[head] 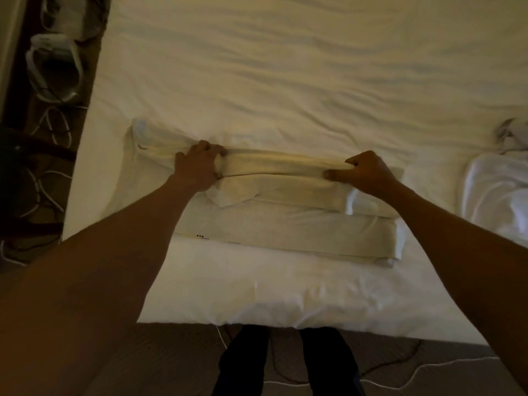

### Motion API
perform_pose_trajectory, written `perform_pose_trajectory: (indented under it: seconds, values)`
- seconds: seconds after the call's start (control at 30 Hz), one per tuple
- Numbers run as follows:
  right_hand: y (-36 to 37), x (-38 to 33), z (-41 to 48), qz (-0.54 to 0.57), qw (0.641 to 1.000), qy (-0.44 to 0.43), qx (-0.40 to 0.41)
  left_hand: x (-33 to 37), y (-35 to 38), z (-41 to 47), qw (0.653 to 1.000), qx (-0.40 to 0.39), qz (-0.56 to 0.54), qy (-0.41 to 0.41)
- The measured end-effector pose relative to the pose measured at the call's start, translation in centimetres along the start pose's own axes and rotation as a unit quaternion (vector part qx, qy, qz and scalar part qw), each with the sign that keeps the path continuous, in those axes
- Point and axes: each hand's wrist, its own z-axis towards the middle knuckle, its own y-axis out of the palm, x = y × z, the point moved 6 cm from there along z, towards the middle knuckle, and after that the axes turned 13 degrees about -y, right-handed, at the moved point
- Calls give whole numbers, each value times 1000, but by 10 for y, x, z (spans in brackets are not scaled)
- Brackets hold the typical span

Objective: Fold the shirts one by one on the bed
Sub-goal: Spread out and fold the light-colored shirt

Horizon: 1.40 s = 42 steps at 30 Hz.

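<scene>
Left hand and right hand each grasp the shirt fold, near the bed front edge; small dark print below, unreadable.

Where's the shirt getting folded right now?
In the head view the cream shirt lies on the bed near its front edge, its far fold gripped by the left hand and right hand.

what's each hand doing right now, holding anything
Left hand: closed, gripping the raised fold of the cream shirt.
Right hand: closed, pinching the same fold of that shirt.
</scene>
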Motion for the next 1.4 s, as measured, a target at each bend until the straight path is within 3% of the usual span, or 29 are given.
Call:
perform_pose_trajectory:
  seconds: [0.23,0.33,0.43,0.5,0.57,0.7,0.87,0.97,1.17,1.27,1.4]
  values:
    - [-31,60,-22,-98,990,54,-88,16,3,-6,998,-6,16,-59]
    - [-42,87,-27,-53,995,63,-62,31,-4,-15,996,22,52,-72]
    - [-43,112,-36,108,989,104,19,71,-11,-45,987,157,-16,42]
    - [-39,124,-44,179,973,134,49,96,2,-71,977,160,-61,125]
    - [-34,135,-47,211,965,146,63,113,24,-86,981,121,-43,146]
    - [-29,151,-47,190,968,134,91,113,44,-91,990,102,-74,65]
    - [-30,153,-48,231,955,125,139,112,39,-90,993,104,-59,21]
    - [-29,157,-45,200,962,109,149,105,33,-90,994,92,-53,-18]
    - [-35,157,-45,145,970,100,166,89,30,-109,986,126,-113,-15]
    - [-34,152,-50,107,978,96,150,90,36,-120,985,160,-52,-36]
    - [-34,154,-57,57,984,98,140,98,48,-123,986,115,43,-113]
